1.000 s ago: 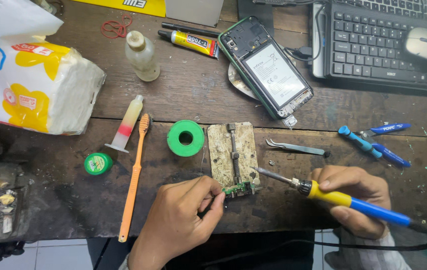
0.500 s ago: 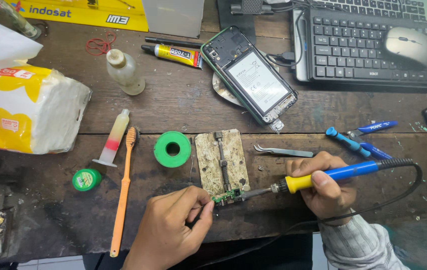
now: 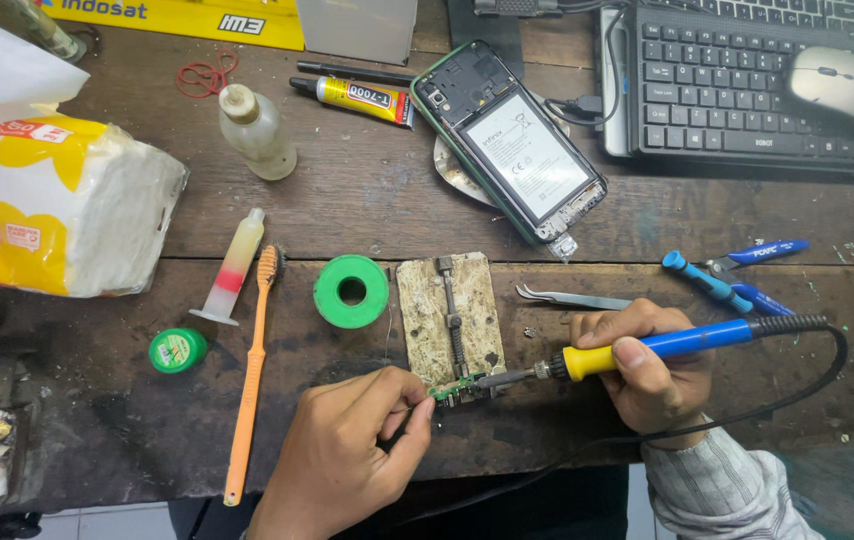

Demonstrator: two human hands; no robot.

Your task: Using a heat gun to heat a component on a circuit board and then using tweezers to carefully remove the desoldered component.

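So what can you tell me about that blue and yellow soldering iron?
The soldering iron has a blue plastic-looking handle, a yellow collar and a slim metal tip. The right hand grips it like a pen, lying nearly level, tip pointing left onto the small green circuit board at the near end of the worn holder plate. A black cord loops from its rear.

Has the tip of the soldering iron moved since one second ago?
Yes. The soldering iron tip was right of the board holder; now it touches the small circuit board at the holder's lower edge, so it moved left.
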